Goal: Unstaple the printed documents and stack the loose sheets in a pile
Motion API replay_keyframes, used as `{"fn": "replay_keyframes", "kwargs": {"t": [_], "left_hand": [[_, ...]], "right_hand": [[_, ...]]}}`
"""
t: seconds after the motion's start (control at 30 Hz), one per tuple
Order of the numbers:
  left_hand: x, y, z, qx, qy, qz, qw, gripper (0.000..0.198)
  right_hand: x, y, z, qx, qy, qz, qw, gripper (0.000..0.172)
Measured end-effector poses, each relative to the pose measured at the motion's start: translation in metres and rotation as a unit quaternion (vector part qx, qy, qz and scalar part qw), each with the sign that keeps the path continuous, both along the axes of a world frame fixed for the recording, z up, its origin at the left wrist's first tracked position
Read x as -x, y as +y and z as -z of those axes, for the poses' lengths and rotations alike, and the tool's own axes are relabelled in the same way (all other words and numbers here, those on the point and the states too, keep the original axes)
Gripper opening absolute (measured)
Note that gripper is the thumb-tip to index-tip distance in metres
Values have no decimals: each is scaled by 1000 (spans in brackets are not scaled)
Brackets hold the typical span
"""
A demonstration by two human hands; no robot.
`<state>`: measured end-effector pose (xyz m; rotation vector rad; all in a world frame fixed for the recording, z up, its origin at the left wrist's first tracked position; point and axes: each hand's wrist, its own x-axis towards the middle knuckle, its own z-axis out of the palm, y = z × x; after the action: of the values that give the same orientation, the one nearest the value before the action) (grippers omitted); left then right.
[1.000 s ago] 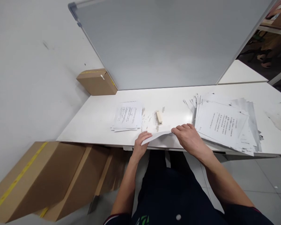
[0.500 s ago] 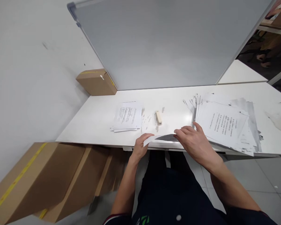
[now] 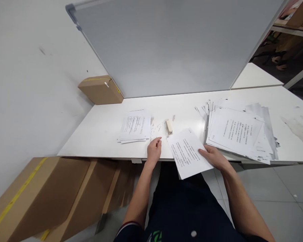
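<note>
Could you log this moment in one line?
right hand: holds printed paper | left hand: apart from it | stapler: on table

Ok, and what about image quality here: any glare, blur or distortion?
Head view: glare brightens the table just left of the larger paper pile; head view: apparent wide-angle stretch skews the boxes at lower left; head view: print on the sheet in the right hand looks too soft to read.

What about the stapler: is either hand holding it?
No, the stapler lies on the table, apart from the left hand and the right hand, which holds printed paper.
</note>
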<state>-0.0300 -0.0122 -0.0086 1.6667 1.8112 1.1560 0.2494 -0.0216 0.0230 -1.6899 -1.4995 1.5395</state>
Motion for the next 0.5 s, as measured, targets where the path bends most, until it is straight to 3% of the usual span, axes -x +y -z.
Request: {"fn": "replay_keyframes", "kwargs": {"t": [0.23,0.5], "left_hand": [[-19,23,-3,-37,86,86,992,39],[-24,38,6,-12,158,69,985,43]], "right_hand": [[1,4,-1,15,62,59,996,28],[8,6,3,-13,51,73,996,31]]}}
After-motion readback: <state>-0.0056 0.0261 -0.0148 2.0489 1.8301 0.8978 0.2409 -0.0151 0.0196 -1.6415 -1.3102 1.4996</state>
